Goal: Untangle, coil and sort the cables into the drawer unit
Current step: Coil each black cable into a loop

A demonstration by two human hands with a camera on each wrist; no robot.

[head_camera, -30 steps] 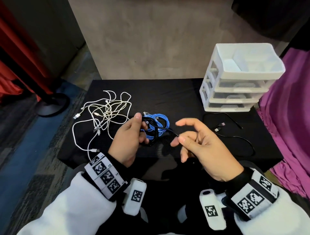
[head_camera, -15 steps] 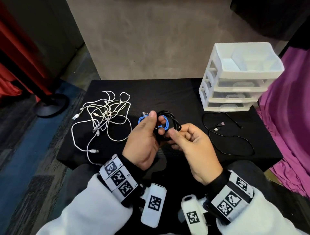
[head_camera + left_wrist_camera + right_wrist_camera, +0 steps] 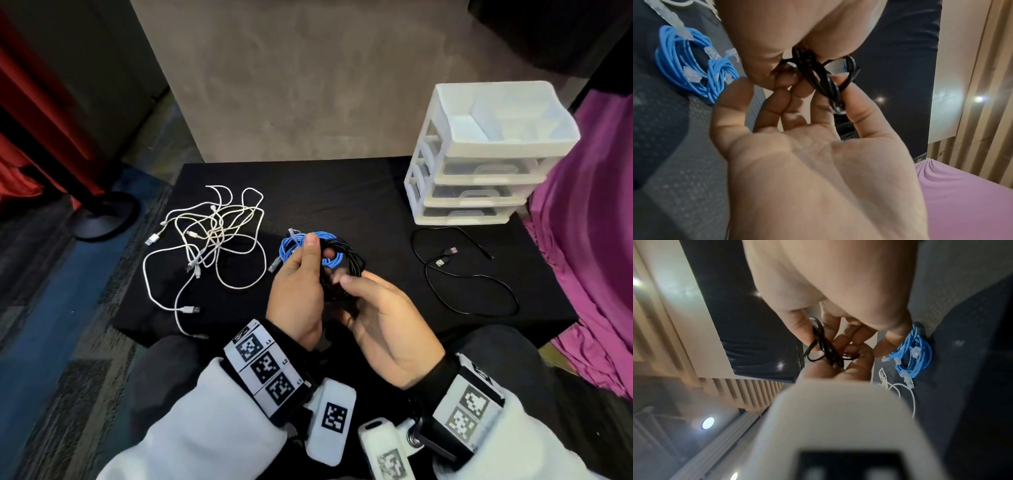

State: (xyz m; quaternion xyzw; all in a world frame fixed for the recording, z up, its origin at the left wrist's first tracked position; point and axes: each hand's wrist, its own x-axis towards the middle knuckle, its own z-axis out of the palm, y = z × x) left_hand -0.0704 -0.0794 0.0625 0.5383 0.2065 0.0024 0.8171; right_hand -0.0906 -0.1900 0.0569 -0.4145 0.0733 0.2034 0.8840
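The black cable (image 3: 342, 263), coiled, is pinched by both the left hand (image 3: 298, 294) and right hand (image 3: 383, 322) above the desk (image 3: 342, 192). If either grip gets loosened, the loops could probably spring open or snag the blue cable (image 3: 291, 246) underneath.

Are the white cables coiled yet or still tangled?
Still tangled: the white cables lie in a loose, crossing heap on the black table, untouched.

The black cable coil (image 3: 826, 78) was seen sheathed in smooth, glossy plastic, the blue cable bundle (image 3: 298, 245) in matt plastic with clear plastic plugs. The drawer unit (image 3: 479, 154) was noted as translucent white plastic, the table cover (image 3: 325, 192) as matt black cloth.
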